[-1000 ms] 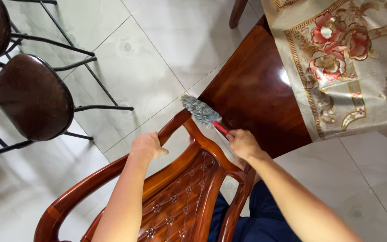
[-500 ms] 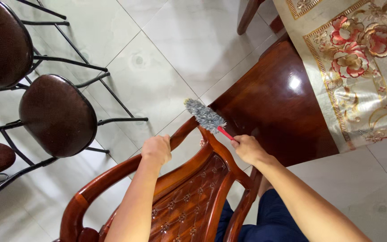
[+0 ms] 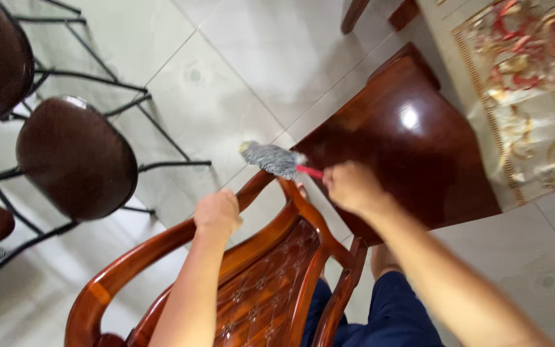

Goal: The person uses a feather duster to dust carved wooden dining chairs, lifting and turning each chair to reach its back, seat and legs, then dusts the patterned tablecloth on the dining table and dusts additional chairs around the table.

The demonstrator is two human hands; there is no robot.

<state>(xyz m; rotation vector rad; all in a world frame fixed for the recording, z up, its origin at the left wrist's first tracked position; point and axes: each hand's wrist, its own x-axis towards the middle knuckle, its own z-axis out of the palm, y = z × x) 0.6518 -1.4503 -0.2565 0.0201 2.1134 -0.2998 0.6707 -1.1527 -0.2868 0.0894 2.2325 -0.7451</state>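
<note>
My left hand (image 3: 216, 213) grips the curved top rail of a carved wooden chair (image 3: 130, 273) whose back has a tufted brown panel. My right hand (image 3: 352, 186) holds a small duster (image 3: 272, 159) by its red handle. The duster's grey fluffy head rests at the peak of the chair's top rail. My legs in dark blue trousers show below the chair back.
The chair's glossy dark wooden seat (image 3: 406, 141) lies beyond the back rail. A table with a floral cloth (image 3: 534, 96) stands at the right. Several round dark stools (image 3: 75, 157) on thin black metal legs stand at the left on a pale tiled floor.
The view has shifted, so the stools and chair sit differently in frame. The duster head has stayed near the peak of the top rail. Both hands keep their grip.
</note>
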